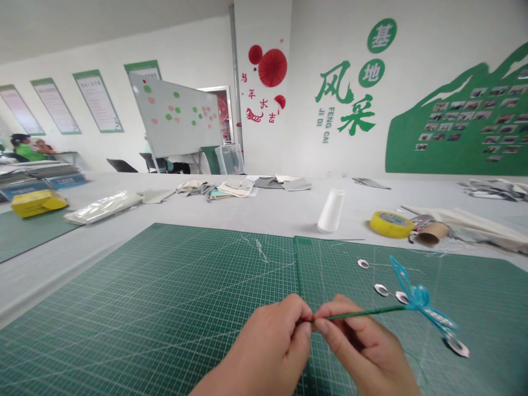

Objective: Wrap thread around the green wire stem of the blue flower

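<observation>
A blue handmade flower [419,297] on a thin green stem [371,312] points to the right, with loop-shaped petals, some bearing small white beads. My left hand [272,341] pinches the stem's left end between thumb and forefinger. Right beside it, my right hand [363,341] pinches the same stem, its thumb almost touching the left one. Small pale oval pieces with dark rims, such as this one [363,264], lie by the flower, some on fine wires. Another oval piece [457,346] is at the lower petal's tip. The fingers hide the end of the stem.
Green cutting mats [185,286] lie under my hands, with loose white threads [260,250]. Beyond them stand a white thread cone [331,212], a yellow tape roll [391,224] and a cardboard tube [432,234]. Fabric scraps [235,188] and a yellow box [38,203] lie farther off.
</observation>
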A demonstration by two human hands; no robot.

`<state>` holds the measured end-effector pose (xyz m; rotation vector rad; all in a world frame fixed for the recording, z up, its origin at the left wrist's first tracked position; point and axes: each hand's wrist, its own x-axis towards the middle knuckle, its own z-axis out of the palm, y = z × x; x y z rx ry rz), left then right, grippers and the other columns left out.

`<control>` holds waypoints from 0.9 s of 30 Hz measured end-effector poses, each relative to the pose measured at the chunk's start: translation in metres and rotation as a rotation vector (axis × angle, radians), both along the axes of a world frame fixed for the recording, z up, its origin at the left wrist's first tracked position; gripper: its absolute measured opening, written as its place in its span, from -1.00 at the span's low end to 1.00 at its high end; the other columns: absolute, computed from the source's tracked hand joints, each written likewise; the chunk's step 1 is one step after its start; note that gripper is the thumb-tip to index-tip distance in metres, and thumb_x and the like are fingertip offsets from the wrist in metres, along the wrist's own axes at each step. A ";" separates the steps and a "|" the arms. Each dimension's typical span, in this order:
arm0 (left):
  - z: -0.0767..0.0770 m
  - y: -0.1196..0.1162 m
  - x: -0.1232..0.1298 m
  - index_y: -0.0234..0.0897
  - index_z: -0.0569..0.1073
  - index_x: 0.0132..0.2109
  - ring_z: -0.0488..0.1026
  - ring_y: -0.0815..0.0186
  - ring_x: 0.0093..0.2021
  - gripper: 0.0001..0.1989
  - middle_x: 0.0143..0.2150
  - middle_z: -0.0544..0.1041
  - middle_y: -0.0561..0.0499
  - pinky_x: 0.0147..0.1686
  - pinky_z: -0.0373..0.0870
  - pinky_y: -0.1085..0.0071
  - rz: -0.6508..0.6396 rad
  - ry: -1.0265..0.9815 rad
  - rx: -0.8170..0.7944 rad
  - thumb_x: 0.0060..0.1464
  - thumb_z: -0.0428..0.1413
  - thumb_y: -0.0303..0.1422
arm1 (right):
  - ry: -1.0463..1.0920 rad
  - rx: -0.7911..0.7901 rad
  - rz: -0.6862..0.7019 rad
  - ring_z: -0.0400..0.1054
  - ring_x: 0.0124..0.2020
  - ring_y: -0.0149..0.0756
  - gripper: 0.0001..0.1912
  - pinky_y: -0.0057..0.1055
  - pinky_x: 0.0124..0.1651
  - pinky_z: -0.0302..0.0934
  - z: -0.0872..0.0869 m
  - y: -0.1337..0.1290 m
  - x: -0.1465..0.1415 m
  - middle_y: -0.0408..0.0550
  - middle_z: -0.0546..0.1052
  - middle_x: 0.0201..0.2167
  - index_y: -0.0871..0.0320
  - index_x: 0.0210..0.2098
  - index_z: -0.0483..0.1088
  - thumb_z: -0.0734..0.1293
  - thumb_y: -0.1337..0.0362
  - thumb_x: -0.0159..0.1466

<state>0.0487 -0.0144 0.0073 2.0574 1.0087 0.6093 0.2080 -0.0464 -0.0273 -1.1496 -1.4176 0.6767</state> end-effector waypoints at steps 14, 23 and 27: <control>-0.001 -0.001 0.002 -0.25 0.34 -0.43 0.30 0.40 -0.47 -0.79 -0.52 0.42 0.12 -0.42 0.15 0.47 0.053 -0.165 -0.135 0.19 -0.03 -0.45 | 0.071 -0.079 0.011 0.28 -0.46 -0.30 -0.86 -0.45 -0.48 0.13 -0.002 0.001 -0.001 -0.17 0.39 -0.51 0.02 -0.39 0.51 0.34 0.16 0.24; 0.003 0.002 -0.003 -0.23 0.25 -0.45 0.21 0.40 -0.51 -0.78 -0.56 0.29 0.17 -0.45 0.12 0.46 0.175 -0.189 -0.125 0.20 -0.05 -0.41 | -0.215 -0.031 0.031 0.38 -0.48 -0.31 -0.83 -0.43 -0.42 0.23 -0.003 0.000 0.002 -0.19 0.47 -0.52 -0.02 -0.32 0.53 0.29 0.18 0.30; 0.002 0.002 -0.004 -0.22 0.24 -0.43 0.18 0.41 -0.52 -0.79 -0.55 0.27 0.17 -0.48 0.10 0.47 0.170 -0.152 -0.114 0.20 -0.05 -0.41 | -0.454 0.057 0.121 0.42 -0.52 -0.34 -0.80 -0.46 -0.44 0.30 0.002 -0.007 0.008 -0.17 0.51 -0.52 0.02 -0.30 0.51 0.24 0.29 0.33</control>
